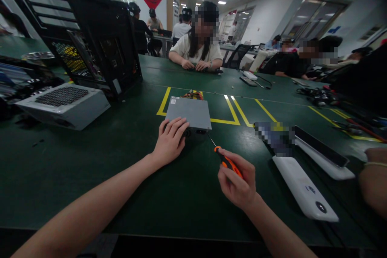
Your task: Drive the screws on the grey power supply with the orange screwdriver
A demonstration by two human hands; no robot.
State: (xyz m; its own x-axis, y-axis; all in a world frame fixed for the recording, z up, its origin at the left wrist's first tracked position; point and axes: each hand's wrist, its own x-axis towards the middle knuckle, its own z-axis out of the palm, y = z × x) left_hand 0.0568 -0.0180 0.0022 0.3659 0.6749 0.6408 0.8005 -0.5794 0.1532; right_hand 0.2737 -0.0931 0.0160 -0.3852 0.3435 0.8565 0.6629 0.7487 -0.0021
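Observation:
A grey metal power supply unit (pixel 190 111) lies on the green table, its bundle of coloured cables (pixel 193 95) behind it. My left hand (pixel 171 141) grips its near left part, fingers over the top and thumb by the front face. My right hand (pixel 238 177) is closed around the orange and black handle of a screwdriver (pixel 225 160). The thin shaft points up and left to the unit's near right corner. Whether the tip touches a screw is too small to tell.
A black computer case (pixel 117 44) and a larger power supply (pixel 66 102) stand at the left. Yellow tape (pixel 225 121) marks the table (pixel 169 209). White power banks (pixel 305 187) with phones lie at the right. Another person (pixel 196 52) sits opposite; someone's arm shows at the right edge.

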